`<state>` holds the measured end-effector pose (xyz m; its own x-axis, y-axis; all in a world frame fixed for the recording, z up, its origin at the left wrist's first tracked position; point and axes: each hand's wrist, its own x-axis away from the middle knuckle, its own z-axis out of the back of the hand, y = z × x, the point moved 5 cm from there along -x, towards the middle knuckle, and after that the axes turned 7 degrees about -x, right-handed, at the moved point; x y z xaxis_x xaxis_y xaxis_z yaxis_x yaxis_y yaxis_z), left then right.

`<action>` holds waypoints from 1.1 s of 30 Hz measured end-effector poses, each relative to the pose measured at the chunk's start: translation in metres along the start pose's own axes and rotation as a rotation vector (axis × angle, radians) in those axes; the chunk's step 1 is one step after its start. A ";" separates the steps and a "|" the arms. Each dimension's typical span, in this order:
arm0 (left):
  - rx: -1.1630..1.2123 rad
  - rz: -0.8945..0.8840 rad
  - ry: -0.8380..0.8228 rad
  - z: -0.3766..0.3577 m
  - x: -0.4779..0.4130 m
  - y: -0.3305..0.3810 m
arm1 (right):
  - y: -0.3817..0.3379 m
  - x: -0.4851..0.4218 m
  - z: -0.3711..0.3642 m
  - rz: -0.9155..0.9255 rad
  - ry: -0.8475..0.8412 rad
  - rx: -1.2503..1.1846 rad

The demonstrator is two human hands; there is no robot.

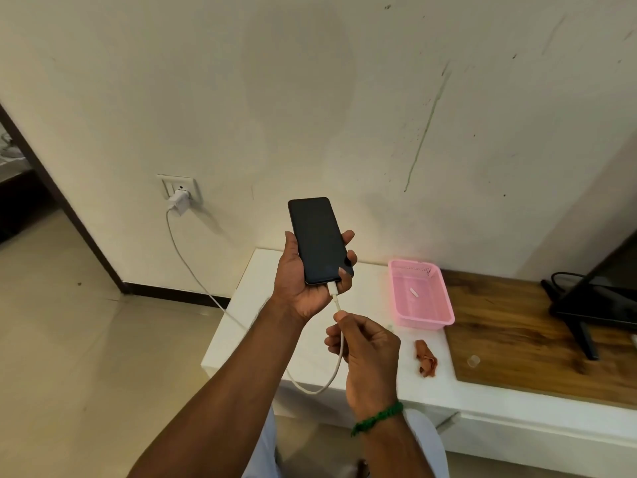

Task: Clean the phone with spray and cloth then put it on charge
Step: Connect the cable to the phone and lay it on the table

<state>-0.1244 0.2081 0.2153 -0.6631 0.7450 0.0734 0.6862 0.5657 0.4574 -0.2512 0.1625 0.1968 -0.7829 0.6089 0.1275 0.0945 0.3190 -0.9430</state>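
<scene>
My left hand (303, 284) holds a black phone (319, 239) upright, its dark screen facing me, above the white low cabinet (241, 326). A white charging cable (193, 267) has its plug in the phone's bottom port. My right hand (365, 353) pinches the cable just below that plug. The cable loops down and runs left to a white charger (179, 201) plugged into the wall socket (181, 188). A crumpled orange-brown cloth (426, 358) lies on the cabinet to the right of my right hand. No spray bottle is in view.
A pink plastic basket (420, 294) with a small white item stands on the cabinet. Right of it is a wooden top (517, 336) with a clear small cap (473, 361) and a black monitor stand (582, 326). Tiled floor and a doorway lie at left.
</scene>
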 end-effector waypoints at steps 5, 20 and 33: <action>-0.006 -0.005 -0.008 0.005 0.000 -0.002 | 0.004 -0.001 0.002 -0.005 -0.004 -0.002; -0.176 0.071 0.219 0.050 -0.015 -0.026 | 0.017 -0.054 0.012 -0.154 0.066 -0.165; -0.345 0.143 0.632 0.154 -0.062 -0.029 | 0.097 -0.126 0.040 -0.308 0.157 0.080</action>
<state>-0.0571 0.2000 0.0607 -0.6919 0.3981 0.6023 0.7144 0.2569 0.6509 -0.1683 0.0875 0.0774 -0.6628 0.5988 0.4495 -0.1846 0.4511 -0.8732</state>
